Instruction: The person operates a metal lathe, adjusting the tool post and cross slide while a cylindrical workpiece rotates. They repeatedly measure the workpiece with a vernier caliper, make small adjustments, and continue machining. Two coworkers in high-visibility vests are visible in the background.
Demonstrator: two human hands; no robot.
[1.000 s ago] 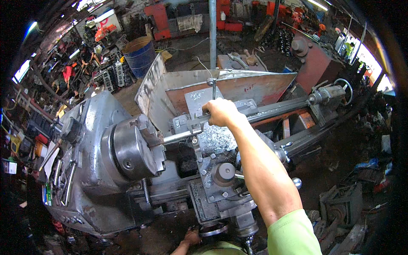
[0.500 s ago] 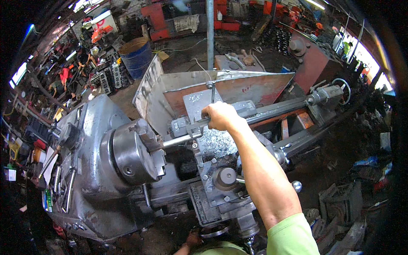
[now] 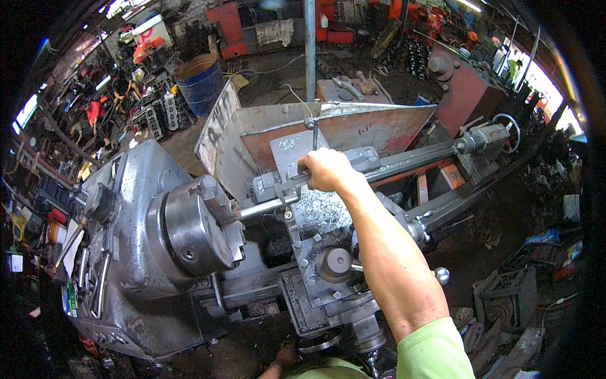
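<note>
My right hand [image 3: 327, 169] reaches across the lathe, its fingers closed around a grey metal caliper [image 3: 291, 185]. The caliper's jaws are at the free end of a bright round steel bar [image 3: 260, 208]. The bar's other end is clamped in the jaws of the large lathe chuck [image 3: 201, 228]. Beneath my right hand, silvery metal chips [image 3: 322, 211] cover the carriage. My left hand [image 3: 287, 355] is low at the bottom edge, dark and partly hidden, close to a handwheel [image 3: 319, 344]; its fingers cannot be made out.
The tool post [image 3: 334, 264] stands nearer me than the bar. The headstock [image 3: 142, 221] is on the left, with wrenches [image 3: 101, 284] on it. The tailstock [image 3: 483, 140] sits at the far right of the bed. Behind rise a metal splash guard [image 3: 341, 129] and a blue drum [image 3: 201, 85].
The view has shifted very slightly. My right hand stays at the bar's end with the caliper, and the chuck and bar look the same.
</note>
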